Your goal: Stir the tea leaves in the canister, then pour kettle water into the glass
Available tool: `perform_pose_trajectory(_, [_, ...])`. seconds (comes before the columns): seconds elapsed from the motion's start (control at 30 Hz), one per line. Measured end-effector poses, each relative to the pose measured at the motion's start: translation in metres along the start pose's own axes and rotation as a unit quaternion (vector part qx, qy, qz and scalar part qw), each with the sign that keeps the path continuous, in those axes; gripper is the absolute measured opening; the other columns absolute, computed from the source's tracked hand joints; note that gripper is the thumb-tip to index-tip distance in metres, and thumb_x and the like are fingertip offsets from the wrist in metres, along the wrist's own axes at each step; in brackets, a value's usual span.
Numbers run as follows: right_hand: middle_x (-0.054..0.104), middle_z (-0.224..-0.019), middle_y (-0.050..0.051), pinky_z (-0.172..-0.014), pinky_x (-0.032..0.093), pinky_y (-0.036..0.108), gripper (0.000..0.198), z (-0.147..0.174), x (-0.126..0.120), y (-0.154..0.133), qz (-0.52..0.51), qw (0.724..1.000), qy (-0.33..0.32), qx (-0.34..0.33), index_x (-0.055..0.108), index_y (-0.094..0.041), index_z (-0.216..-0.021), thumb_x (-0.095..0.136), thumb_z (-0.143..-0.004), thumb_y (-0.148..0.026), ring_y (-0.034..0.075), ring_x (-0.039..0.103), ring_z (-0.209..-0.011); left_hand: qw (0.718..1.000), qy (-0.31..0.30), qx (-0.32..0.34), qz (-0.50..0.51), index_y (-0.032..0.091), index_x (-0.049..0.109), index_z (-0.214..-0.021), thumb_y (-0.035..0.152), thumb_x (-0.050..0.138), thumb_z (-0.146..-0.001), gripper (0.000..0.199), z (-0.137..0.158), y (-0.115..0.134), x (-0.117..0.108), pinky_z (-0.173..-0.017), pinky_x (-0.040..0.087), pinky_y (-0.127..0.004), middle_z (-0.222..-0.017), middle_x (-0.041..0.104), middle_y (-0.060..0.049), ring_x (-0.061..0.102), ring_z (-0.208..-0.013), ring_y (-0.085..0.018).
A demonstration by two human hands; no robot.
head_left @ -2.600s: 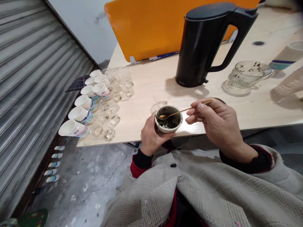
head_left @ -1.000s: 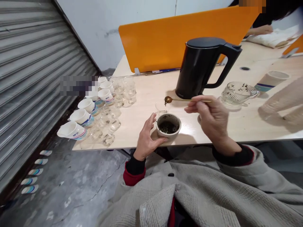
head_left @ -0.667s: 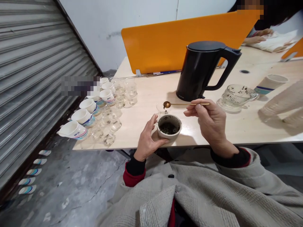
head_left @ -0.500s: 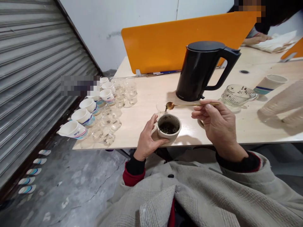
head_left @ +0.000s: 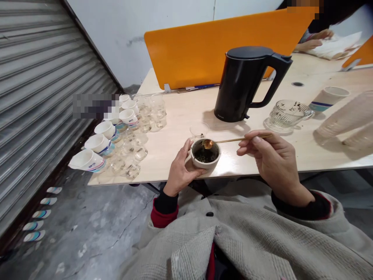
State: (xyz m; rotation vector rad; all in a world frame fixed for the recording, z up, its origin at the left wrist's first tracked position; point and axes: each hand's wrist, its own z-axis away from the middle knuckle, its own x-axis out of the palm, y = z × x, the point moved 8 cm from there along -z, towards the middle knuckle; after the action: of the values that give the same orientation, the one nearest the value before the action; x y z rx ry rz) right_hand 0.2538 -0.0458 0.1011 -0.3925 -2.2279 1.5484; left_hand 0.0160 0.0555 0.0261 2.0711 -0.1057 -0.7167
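Small round ceramic cup (head_left: 204, 154) of dark tea leaves sits at the pale wooden counter (head_left: 180, 132)'s near edge, steadied by left hand (head_left: 180, 169) fingers curled around it while right hand (head_left: 274, 161) fingers pinch a thin gold spoon (head_left: 233, 140) over it.

A pale wooden table (head_left: 180, 116) stands on a cracked grey concrete floor (head_left: 96, 229). A grey roller shutter (head_left: 35, 77) flanks its left edge. An orange partition (head_left: 198, 46) lines the far edge before a white wall (head_left: 116, 23).
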Motion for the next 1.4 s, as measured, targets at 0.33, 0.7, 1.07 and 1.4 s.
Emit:
perform_pose_trajectory(0.33, [0.077,-0.088,-0.001,-0.073,0.067,0.032,0.007,-0.032,0.012,0.003,-0.061,0.995,0.047,-0.070,0.074,-0.026,-0.101,0.070,-0.099,-0.032,0.014,0.077,-0.073,1.000,0.001,-0.005,-0.012,0.027,0.029,-0.170,0.053,0.093,-0.076,0.117,0.000,-0.001,0.001,-0.123,0.048,-0.052,-0.167,0.049,-0.019,0.057,-0.148,-0.036])
perform_pose_trajectory(0.7, [0.078,-0.089,0.001,-0.076,0.069,0.032,0.024,-0.044,0.032,0.015,0.056,0.987,-0.015,-0.149,0.074,-0.024,-0.104,0.068,-0.102,-0.047,0.015,0.078,-0.077,0.999,-0.004,-0.023,0.024,0.028,0.028,-0.171,0.053,0.093,-0.076,0.118,0.001,-0.006,0.003,-0.126,0.045,-0.055,-0.169,0.047,-0.017,0.055,-0.149,-0.038])
perform_pose_trajectory(1.07, [0.078,-0.089,0.001,-0.077,0.068,0.031,0.015,-0.040,0.044,0.014,0.113,0.975,-0.079,-0.174,0.074,-0.024,-0.102,0.066,-0.104,-0.036,0.016,0.079,-0.081,0.999,-0.007,-0.022,0.027,0.028,0.028,-0.171,0.051,0.093,-0.078,0.116,0.002,-0.006,0.003,-0.126,0.045,-0.054,-0.168,0.049,-0.016,0.055,-0.149,-0.038])
perform_pose_trajectory(1.4, [0.077,-0.089,0.000,-0.075,0.066,0.030,0.015,-0.043,0.044,0.020,0.110,0.978,-0.060,-0.169,0.074,-0.024,-0.102,0.064,-0.103,-0.036,0.015,0.078,-0.078,1.000,-0.007,-0.021,0.022,0.028,0.028,-0.171,0.053,0.092,-0.078,0.115,0.002,-0.005,0.004,-0.125,0.047,-0.055,-0.166,0.051,-0.017,0.057,-0.147,-0.038])
